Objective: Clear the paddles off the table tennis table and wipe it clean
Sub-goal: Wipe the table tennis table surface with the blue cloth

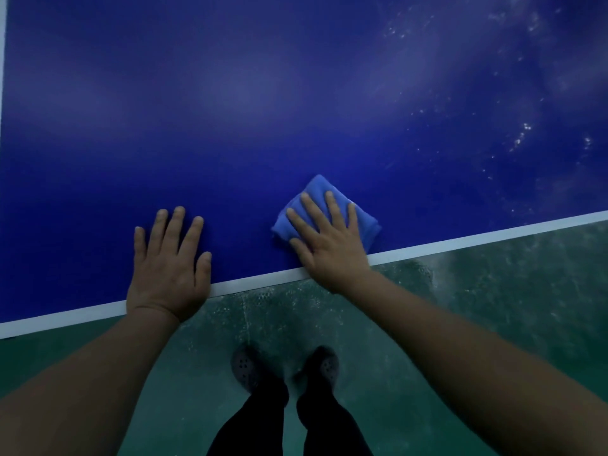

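Observation:
The blue table tennis table [296, 103] fills the upper part of the view, with a white line along its near edge. A folded blue cloth [365, 222] lies on the table close to that edge. My right hand [329, 238] presses flat on the cloth with straight, spread fingers. My left hand [169, 258] rests flat on the bare table surface to the left of the cloth, fingers straight. No paddle is in view.
White dusty specks [523, 133] mark the table's right part. A white stripe [2, 77] runs down the table's left border. Below the near edge lies a green floor [493, 307], and my two feet in dark clogs [283, 366] stand on it.

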{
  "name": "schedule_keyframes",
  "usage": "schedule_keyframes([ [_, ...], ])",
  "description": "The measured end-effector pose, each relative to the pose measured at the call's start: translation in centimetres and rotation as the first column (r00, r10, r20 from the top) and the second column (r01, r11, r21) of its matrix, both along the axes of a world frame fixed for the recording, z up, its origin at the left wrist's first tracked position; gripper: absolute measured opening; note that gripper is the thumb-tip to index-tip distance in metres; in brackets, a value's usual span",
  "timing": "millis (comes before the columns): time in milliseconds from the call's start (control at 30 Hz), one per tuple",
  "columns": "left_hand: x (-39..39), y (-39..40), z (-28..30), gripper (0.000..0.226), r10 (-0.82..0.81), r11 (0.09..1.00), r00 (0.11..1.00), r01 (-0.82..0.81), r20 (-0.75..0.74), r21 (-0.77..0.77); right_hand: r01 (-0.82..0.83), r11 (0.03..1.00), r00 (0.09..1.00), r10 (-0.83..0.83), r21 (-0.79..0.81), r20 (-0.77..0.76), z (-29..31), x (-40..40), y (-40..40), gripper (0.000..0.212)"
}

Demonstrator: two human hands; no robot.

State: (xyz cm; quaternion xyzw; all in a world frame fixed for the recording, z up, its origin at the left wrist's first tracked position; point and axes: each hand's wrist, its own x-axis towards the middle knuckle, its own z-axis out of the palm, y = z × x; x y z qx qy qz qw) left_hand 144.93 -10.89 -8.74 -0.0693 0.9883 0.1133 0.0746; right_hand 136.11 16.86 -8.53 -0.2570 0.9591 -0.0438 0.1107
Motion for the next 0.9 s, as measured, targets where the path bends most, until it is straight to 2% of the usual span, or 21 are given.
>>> schedule_keyframes([
  [33, 0.0, 0.0, -0.1, 0.07, -0.001, 1.0, 1.0, 0.001, -0.005, 0.0, -0.026, 1.0, 1.0, 0.026, 0.015, -0.006, 0.1, -1.2, 1.9, 0.06],
  [67, 0.0, -0.1, -0.1, 0.07, -0.002, 1.0, 1.0, 0.002, -0.011, -0.001, 0.042, 0.998, 0.999, -0.042, 0.04, -0.007, 0.2, -2.7, 3.9, 0.059],
  [133, 0.0, -0.2, -0.2, 0.07, -0.005, 1.0, 1.0, 0.005, -0.022, -0.002, 0.362, 0.928, 0.932, -0.361, 0.089, -0.021, 0.7, -5.9, 8.1, 0.057],
  [200, 0.1, -0.1, -0.2, 0.07, -0.006, 1.0, 0.999, 0.005, -0.032, -0.008, 0.669, 0.741, 0.742, -0.67, 0.055, -0.004, 1.3, -7.9, 10.7, 0.058],
  [267, 0.1, 0.0, -0.1, 0.07, -0.008, 1.0, 0.999, 0.007, -0.036, -0.018, 0.808, 0.589, 0.589, -0.808, 0.004, 0.017, 1.4, -8.4, 9.7, 0.059],
  [300, 0.1, 0.1, -0.1, 0.07, -0.006, 1.0, 0.999, 0.006, -0.034, -0.018, 0.808, 0.59, 0.59, -0.807, -0.001, 0.011, 1.2, -8.0, 7.9, 0.059],
  [333, 0.0, 0.1, -0.1, 0.071, -0.005, 1.0, 0.999, 0.004, -0.032, -0.014, 0.754, 0.656, 0.656, -0.754, -0.002, -0.001, 1.0, -7.2, 5.7, 0.058],
  [367, 0.0, 0.1, 0.0, 0.071, -0.001, 1.0, 1.0, 0.0, -0.03, -0.008, 0.63, 0.776, 0.776, -0.63, -0.012, -0.018, 0.6, -5.9, 3.6, 0.058],
  [400, 0.0, 0.1, 0.0, 0.071, 0.006, 1.0, 1.0, -0.006, -0.029, -0.005, 0.427, 0.904, 0.903, -0.428, -0.025, -0.029, 0.2, -4.4, 1.6, 0.058],
  [433, 0.1, 0.1, -0.1, 0.07, 0.011, 1.0, 0.999, -0.012, -0.03, -0.009, 0.166, 0.986, 0.985, -0.167, -0.026, -0.035, -0.1, -2.8, 0.4, 0.058],
  [500, 0.2, 0.3, -0.3, 0.07, 0.013, 0.999, 0.999, -0.014, -0.032, -0.03, -0.263, 0.965, 0.964, 0.262, -0.024, -0.048, -0.5, -2.8, 1.5, 0.055],
  [533, 0.2, 0.4, -0.3, 0.07, 0.014, 0.999, 0.999, -0.015, -0.032, -0.039, -0.355, 0.935, 0.933, 0.354, -0.013, -0.06, -0.5, -4.8, 3.0, 0.054],
  [567, 0.2, 0.5, -0.3, 0.07, 0.019, 0.999, 0.999, -0.021, -0.031, -0.047, -0.34, 0.94, 0.937, 0.34, 0.008, -0.08, -0.4, -7.2, 4.6, 0.055],
  [600, 0.1, 0.5, -0.2, 0.07, 0.029, 0.998, 0.999, -0.031, -0.03, -0.057, -0.224, 0.974, 0.97, 0.226, 0.025, -0.092, -0.4, -9.9, 6.3, 0.055],
  [633, 0.2, 0.6, -0.1, 0.07, 0.049, 0.996, 0.998, -0.051, -0.027, -0.068, -0.022, 0.999, 0.996, 0.025, 0.044, -0.081, -0.2, -12.8, 8.1, 0.055],
  [667, 0.4, 0.8, 0.1, 0.071, 0.086, 0.993, 0.996, -0.088, -0.023, -0.079, 0.213, 0.975, 0.976, -0.209, 0.063, -0.068, 0.1, -15.5, 10.0, 0.055],
  [733, 1.0, 1.9, 0.5, 0.073, 0.201, 0.976, 0.979, -0.202, -0.022, -0.076, 0.581, 0.813, 0.814, -0.581, 0.02, -0.022, 0.5, -19.2, 13.0, 0.057],
  [767, 1.2, 2.9, 0.7, 0.074, 0.249, 0.966, 0.968, -0.25, -0.027, -0.062, 0.677, 0.736, 0.736, -0.677, -0.01, 0.006, 0.6, -19.8, 13.3, 0.059],
  [800, 1.1, 4.3, 0.9, 0.073, 0.275, 0.96, 0.961, -0.276, -0.037, -0.043, 0.714, 0.7, 0.7, -0.714, -0.029, 0.021, 0.7, -19.6, 12.8, 0.059],
  [833, 0.8, 6.1, 1.0, 0.072, 0.283, 0.959, 0.957, -0.285, -0.054, -0.016, 0.701, 0.712, 0.713, -0.701, -0.036, 0.006, 0.6, -18.5, 11.8, 0.059],
  [900, -0.7, 10.3, 1.1, 0.069, 0.285, 0.958, 0.953, -0.28, -0.104, 0.054, 0.516, 0.855, 0.854, -0.518, -0.046, -0.052, 0.1, -14.1, 9.3, 0.058],
])
